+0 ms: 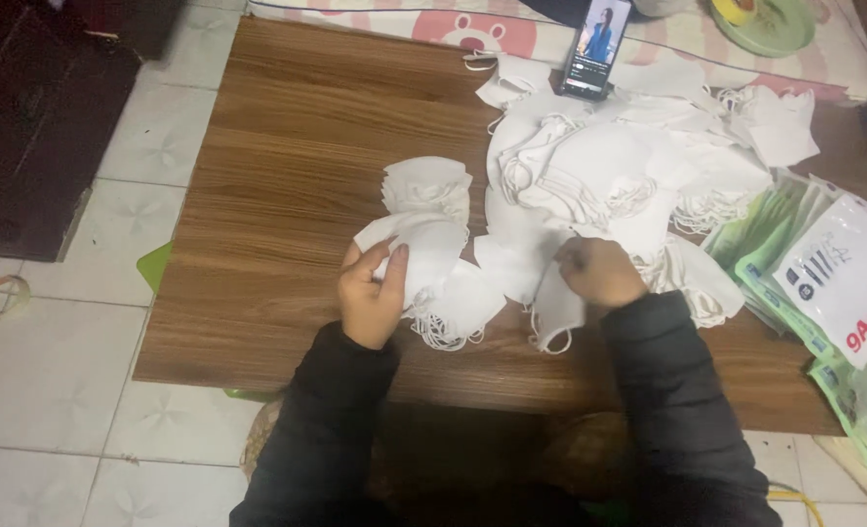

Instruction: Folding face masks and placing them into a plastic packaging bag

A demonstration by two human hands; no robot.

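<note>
A small stack of folded white cloth masks (pixel 423 244) is gripped by the left hand (pixel 373 298). Beside it, one white mask (pixel 555 310) is pinched by the right hand (pixel 599 271). Edges should be lined up neatly. Above the right hand, a big loose pile of white masks (pixel 628 161) is spread.

A small stack of folded white masks (pixel 423 229) lies fanned at the frame's centre, its near end held. Just right of it, a single white mask (pixel 555 310) hangs over the lower centre, ear loop dangling, pinched from above.
</note>
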